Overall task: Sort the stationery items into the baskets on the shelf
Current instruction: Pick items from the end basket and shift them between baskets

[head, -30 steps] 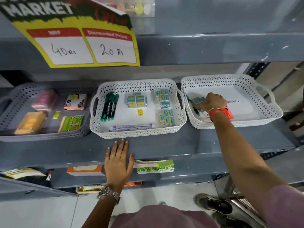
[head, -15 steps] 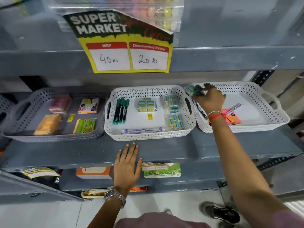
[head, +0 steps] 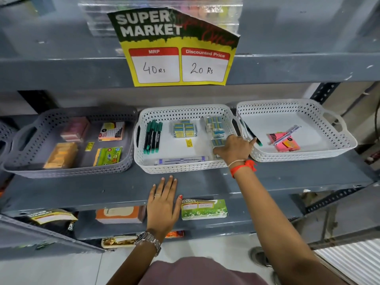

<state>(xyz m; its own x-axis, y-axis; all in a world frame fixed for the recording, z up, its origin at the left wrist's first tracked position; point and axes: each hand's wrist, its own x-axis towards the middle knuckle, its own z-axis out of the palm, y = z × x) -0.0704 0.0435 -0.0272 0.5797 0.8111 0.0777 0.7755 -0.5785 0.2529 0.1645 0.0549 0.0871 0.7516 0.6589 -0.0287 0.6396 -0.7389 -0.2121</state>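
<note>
Three baskets stand side by side on the grey shelf. The middle white basket [head: 181, 168] holds green markers [head: 153, 136], eraser packs [head: 185, 129] and a packed pen [head: 181, 161]. My right hand [head: 234, 149] is low over its front right corner, fingers closed on an eraser pack [head: 218, 150] that lies among the other packs there. My left hand [head: 164, 204] rests flat on the shelf edge, fingers apart, holding nothing. The right white basket [head: 304, 155] holds a pink sticky pad [head: 285, 142], a pen [head: 287, 132] and a green marker [head: 251, 133]. The grey basket [head: 67, 171] holds sticky-note pads.
A yellow price sign [head: 176, 64] hangs from the shelf above. On the lower shelf lie an orange box [head: 119, 214] and a green card [head: 203, 209]. A perforated upright [head: 324, 93] stands at the right. Shoes [head: 259, 258] show on the floor.
My right hand lifted an eraser pack out of the right basket, carried it left over the rim and lowered it into the middle basket. The left hand stayed flat on the shelf.
</note>
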